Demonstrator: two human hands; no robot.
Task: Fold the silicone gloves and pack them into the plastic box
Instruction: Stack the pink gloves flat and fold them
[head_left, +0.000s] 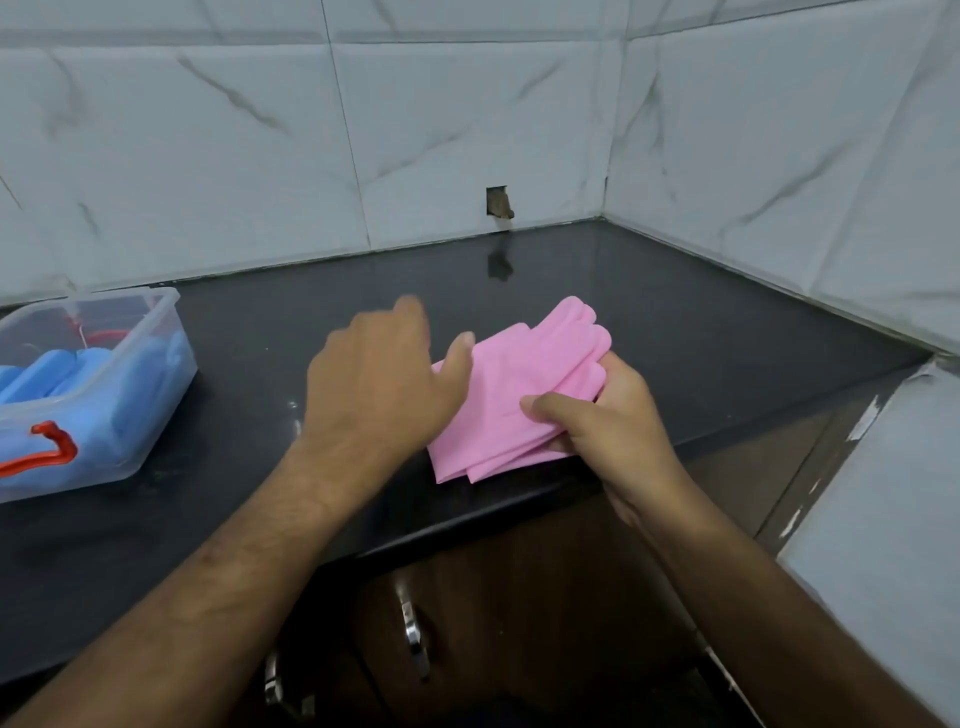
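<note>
Pink silicone gloves (511, 384) lie stacked near the front edge of the black counter (675, 312), their fingers pointing to the far right. My right hand (602, 415) grips their right side, thumb on top and fingers underneath. Over their left edge hovers my left hand (384, 374), fingers relaxed and slightly blurred, thumb touching the pink material. At the far left stands a clear plastic box (130, 415) with a red latch (49, 441), holding folded blue gloves (57, 371).
White marble-look tiles (467, 130) wall in the counter at the back and right, meeting in a corner. A small hole (500, 201) breaks the back tiles. Below the counter edge are brown cabinet doors with metal handles (415, 639).
</note>
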